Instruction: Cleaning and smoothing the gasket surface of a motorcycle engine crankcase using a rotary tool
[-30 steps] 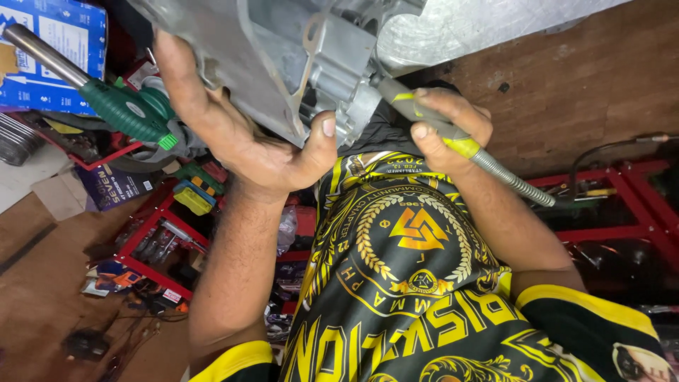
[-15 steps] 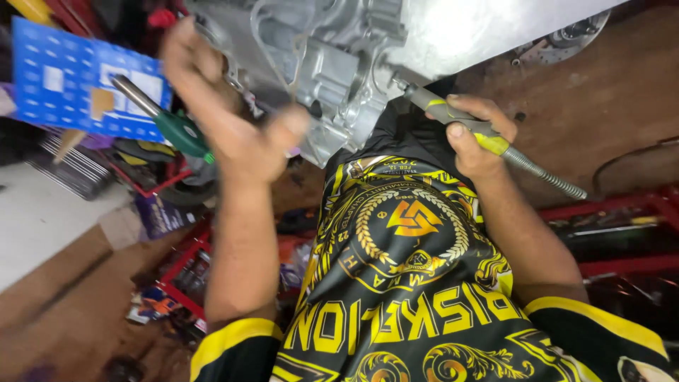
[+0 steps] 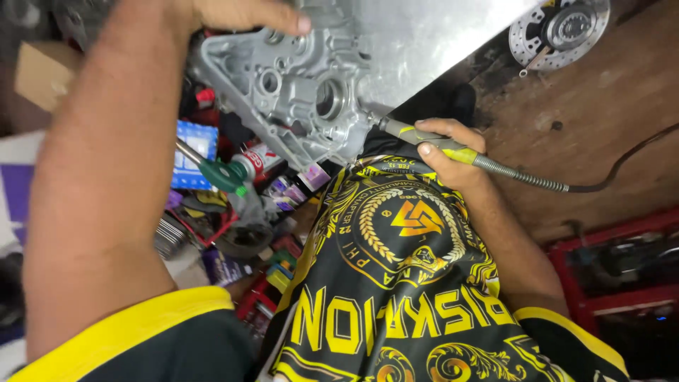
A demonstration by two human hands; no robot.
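Note:
A grey cast-metal engine casing (image 3: 304, 92) with round bores fills the top centre, its inner face towards me. My left hand (image 3: 237, 14) reaches in at the top edge and grips the casing's upper side, one finger laid across it; most of the hand is cut off by the frame. My right hand (image 3: 445, 155) is shut on a slim rotary tool handpiece (image 3: 414, 133) with a yellow band and a flexible metal shaft (image 3: 523, 177). The tool's tip touches the casing's lower right edge. My black and yellow patterned shirt (image 3: 396, 283) fills the lower middle.
A green-handled screwdriver (image 3: 221, 174) and a blue box (image 3: 194, 152) lie among cluttered tools and a red tool tray (image 3: 212, 226) at left. A brake disc (image 3: 559, 28) lies on the brown floor at top right. A red metal rack (image 3: 608, 276) stands at right.
My left arm has risen and my hand has shifted to the casing's top. The casing now shows its inner face. My right hand keeps the handpiece at the casing's edge.

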